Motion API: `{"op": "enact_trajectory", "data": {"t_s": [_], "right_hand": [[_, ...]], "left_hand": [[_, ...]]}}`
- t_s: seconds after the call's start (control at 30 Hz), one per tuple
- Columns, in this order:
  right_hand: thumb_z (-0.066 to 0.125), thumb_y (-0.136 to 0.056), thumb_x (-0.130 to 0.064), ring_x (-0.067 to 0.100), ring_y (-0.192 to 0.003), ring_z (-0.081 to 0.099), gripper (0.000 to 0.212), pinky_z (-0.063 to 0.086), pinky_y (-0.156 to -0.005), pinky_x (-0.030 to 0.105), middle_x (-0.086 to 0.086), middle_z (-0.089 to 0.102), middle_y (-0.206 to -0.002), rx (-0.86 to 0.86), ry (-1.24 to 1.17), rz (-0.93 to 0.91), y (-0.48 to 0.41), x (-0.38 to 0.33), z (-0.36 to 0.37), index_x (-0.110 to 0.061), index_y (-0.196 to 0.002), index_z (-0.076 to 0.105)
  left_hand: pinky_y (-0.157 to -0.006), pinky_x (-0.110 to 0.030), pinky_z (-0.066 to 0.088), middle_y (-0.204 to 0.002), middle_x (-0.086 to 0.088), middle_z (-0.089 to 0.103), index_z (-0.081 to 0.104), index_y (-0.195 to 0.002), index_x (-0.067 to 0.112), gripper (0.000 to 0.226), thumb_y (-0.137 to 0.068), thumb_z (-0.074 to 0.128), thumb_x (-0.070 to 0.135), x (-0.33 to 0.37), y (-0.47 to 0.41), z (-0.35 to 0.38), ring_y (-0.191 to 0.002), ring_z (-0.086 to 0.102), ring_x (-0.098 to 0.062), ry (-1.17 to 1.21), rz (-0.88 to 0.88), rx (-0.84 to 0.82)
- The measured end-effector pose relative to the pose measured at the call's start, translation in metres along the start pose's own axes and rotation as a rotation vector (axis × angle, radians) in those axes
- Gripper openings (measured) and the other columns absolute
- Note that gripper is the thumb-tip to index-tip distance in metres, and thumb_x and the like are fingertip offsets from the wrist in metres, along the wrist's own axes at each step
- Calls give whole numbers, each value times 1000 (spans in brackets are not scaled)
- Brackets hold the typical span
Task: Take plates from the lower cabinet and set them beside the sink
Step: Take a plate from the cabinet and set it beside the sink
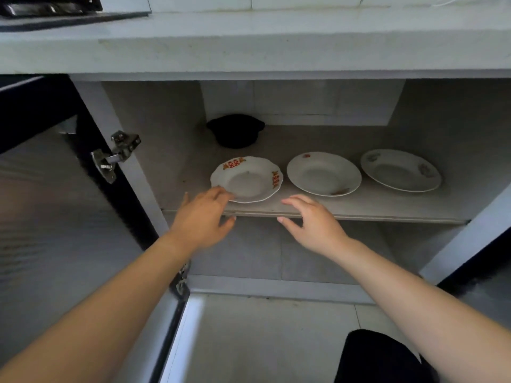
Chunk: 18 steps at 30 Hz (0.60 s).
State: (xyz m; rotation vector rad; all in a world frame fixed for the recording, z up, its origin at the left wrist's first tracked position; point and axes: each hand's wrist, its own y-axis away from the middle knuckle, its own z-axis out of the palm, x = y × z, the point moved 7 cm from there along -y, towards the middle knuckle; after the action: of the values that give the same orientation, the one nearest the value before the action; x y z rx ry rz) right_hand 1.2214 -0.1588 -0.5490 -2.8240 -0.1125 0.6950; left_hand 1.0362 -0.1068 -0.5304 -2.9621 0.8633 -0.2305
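Three white plates lie in a row on the cabinet shelf (387, 208). The left plate (249, 178) has red and gold marks on its rim. The middle plate (323, 172) and the right plate (401, 170) carry small faded prints. My left hand (201, 214) reaches in with straight fingers, its fingertips at the front left rim of the left plate. Just in front of the shelf edge, between the left and middle plates, my right hand (312, 222) hovers with fingers relaxed and holds nothing.
A black pot (235, 129) sits upside down at the back of the shelf. The cabinet door (55, 203) stands open on the left with metal hinges (119, 153). The countertop (249, 42) overhangs above. A lower compartment and the tiled floor lie below.
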Motion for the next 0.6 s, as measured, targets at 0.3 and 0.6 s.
{"op": "enact_trajectory", "data": {"t_s": [0.3, 0.6], "right_hand": [[54, -90, -36, 19, -117, 51, 40, 40, -94, 29, 1, 53, -131, -72, -72, -133, -37, 42, -9, -19, -126, 53], [59, -88, -26, 26, -117, 50, 41, 43, -94, 35, 7, 53, -130, -164, 13, -260, -86, 26, 58, -11, -125, 54]], "left_hand": [[-102, -56, 35, -134, -2, 51, 46, -131, 22, 48, -86, 53, 36, 20, -29, 3, -119, 50, -30, 30, -194, 43], [-94, -53, 43, -125, -10, 55, 48, -128, 21, 53, -80, 45, 45, -18, -19, 49, -114, 52, -32, 237, -379, 161]]}}
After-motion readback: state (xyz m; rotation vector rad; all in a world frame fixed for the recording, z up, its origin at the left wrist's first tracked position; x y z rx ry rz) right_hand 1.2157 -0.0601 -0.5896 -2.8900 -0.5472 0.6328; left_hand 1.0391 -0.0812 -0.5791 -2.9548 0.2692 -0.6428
